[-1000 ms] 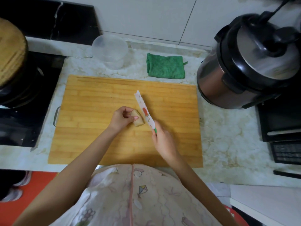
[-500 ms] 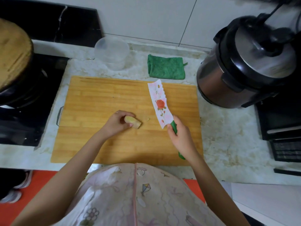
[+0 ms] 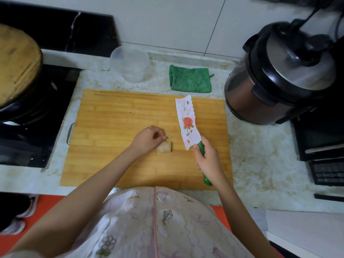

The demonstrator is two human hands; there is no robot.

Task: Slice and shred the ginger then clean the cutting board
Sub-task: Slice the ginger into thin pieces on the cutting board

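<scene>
Held the left hand (image 3: 149,139) low over the cutting board (image 3: 111,116), fingers curled in, thumb and forefinger drawn together at the tips. Could not tell whether anything was pinched there or merely touched. Had the ginger (image 3: 164,147) lying on the board just under that hand's fingertips, on the near side, close against the hand's edge. Had a small sliver (image 3: 169,137) just right of the fingertips, a little beyond the ginger. Gripped the knife (image 3: 188,125) further right by its green handle, right hand (image 3: 208,159) wrapped firmly round it, flowered blade pointing away, flat face up, clear of the ginger. Beyond the left hand, had a clear plastic tub (image 3: 129,63); beyond the blade tip, a green cloth (image 3: 189,80); right of the right hand and further back, a cooker (image 3: 279,81).
</scene>
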